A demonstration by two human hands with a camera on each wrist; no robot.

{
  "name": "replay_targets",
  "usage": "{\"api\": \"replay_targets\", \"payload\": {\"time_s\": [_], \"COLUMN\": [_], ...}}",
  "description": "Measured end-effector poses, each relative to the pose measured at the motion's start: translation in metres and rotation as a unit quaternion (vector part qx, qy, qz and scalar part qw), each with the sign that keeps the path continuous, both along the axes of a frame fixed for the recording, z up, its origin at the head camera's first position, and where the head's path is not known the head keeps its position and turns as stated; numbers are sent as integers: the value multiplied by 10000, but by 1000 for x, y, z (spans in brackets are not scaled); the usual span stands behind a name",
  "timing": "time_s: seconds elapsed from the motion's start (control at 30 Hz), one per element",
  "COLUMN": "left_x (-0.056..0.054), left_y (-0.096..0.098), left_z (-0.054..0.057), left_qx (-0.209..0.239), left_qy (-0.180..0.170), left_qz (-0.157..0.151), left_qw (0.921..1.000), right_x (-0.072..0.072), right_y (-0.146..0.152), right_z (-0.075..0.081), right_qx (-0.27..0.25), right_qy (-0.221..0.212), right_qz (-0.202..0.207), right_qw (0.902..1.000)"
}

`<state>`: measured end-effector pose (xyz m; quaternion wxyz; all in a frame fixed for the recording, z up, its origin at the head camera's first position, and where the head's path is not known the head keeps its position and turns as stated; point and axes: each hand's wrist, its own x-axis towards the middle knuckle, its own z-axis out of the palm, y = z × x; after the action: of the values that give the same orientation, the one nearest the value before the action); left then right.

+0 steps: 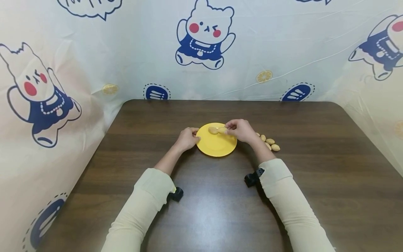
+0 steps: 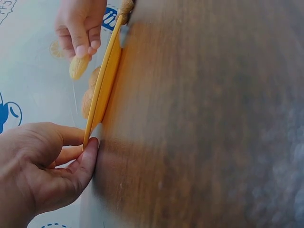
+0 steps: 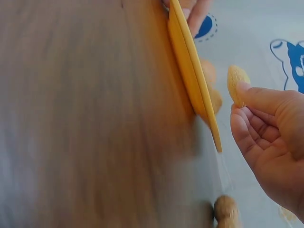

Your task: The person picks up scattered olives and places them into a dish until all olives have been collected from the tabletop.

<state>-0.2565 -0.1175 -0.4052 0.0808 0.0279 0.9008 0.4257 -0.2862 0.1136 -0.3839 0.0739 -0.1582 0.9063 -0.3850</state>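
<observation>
A round yellow plate [image 1: 216, 147] lies on the table. My left hand [image 1: 188, 138] pinches its left rim; in the left wrist view the thumb and fingers of the left hand [image 2: 45, 166] are on opposite faces of the edge. Above the plate's far right part, my right hand [image 1: 240, 130] holds a pale yellow, oval nut in its shell [image 3: 236, 85] between thumb and fingers. The wrist views show this nut apart from the plate. A tan, rounded, nut-like piece [image 1: 213, 130] sits on the plate; the rim partly hides it in both wrist views.
Several tan nuts [image 1: 270, 141] lie on the table right of the plate, partly hidden by the right forearm. The brown wooden table [image 1: 207, 203] reaches back to a printed cloth [image 1: 141, 52]. Each wrist carries a black camera [image 1: 252, 178].
</observation>
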Motion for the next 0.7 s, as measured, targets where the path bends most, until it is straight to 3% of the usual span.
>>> {"api": "replay_targets", "payload": {"time_s": [0.7], "left_x": [-1], "left_y": [0], "left_z": [0], "left_qx": [-4], "left_qy": [-11], "left_qz": [-2], "left_qw": [10000], "right_x": [2], "right_y": [-43], "right_z": [0], "right_qx": [693], "right_qy": [221], "right_qz": [493], "right_qw": [9961]}}
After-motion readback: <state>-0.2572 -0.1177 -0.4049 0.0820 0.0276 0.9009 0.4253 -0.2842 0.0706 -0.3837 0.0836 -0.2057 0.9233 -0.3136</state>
